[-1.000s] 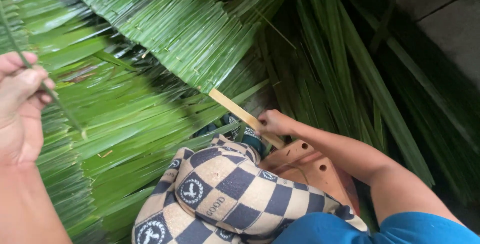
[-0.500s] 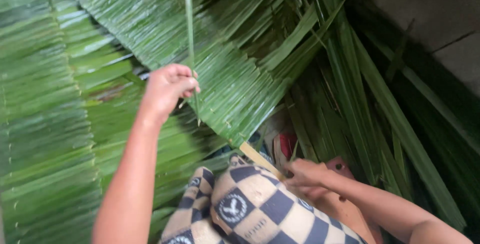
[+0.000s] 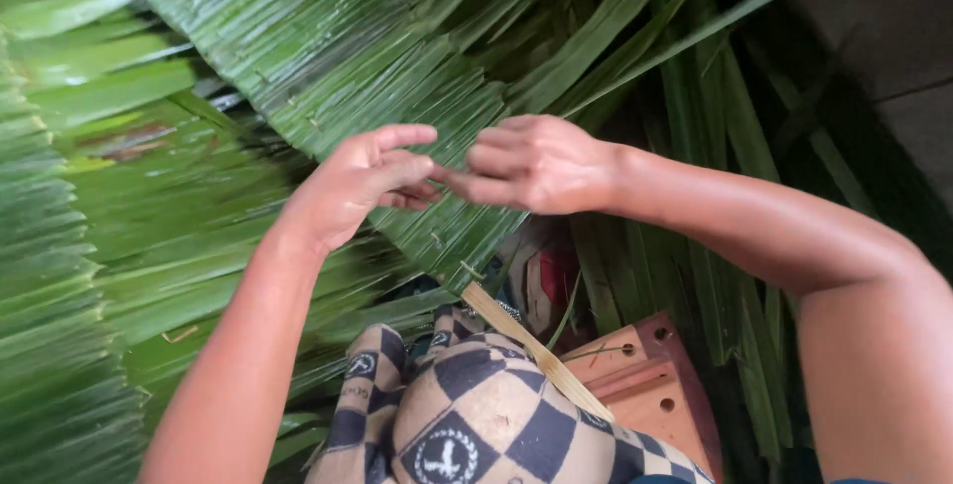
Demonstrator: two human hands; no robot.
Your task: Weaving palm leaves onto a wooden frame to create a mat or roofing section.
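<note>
Leaf panels: several finished-looking sheets of folded green palm leaves (image 3: 89, 276) fill the left half of the frame, overlapping one another in rows.
Panel in hand: one more leaf sheet (image 3: 377, 77) runs from the upper left down to centre, its leaflets folded side by side along a pale split-wood rib (image 3: 536, 350) that pokes out bare at lower centre.
Progress: judged from this, most of the rib is already covered; only the short bare end near the knee is left to fill. Small pins or stitches show along the lower edge of the sheet, too small to count.
Loose leaves: long unfolded blades (image 3: 695, 146) lie at upper right and centre right, dark and unsorted, apparently stock not yet worked in.
Cloth: checked brown-and-cream fabric (image 3: 476, 424) over the person's knee, bottom centre, under the rib's free end.
Block: reddish wooden piece with holes (image 3: 645, 385), lower right of centre, beside the cloth.
Floor: grey concrete floor (image 3: 884, 37) at the upper right corner.
Left hand: left hand (image 3: 362, 186) at centre, fingers (image 3: 402, 135) half spread, thumb and forefinger narrowed toward the right hand.
Right hand: right hand (image 3: 536, 161) just right of it, fingers curled and pinched; fingertips of both hands meet over the sheet's last leaflets. Whether a thin strip is pinched between them, cannot tell.
</note>
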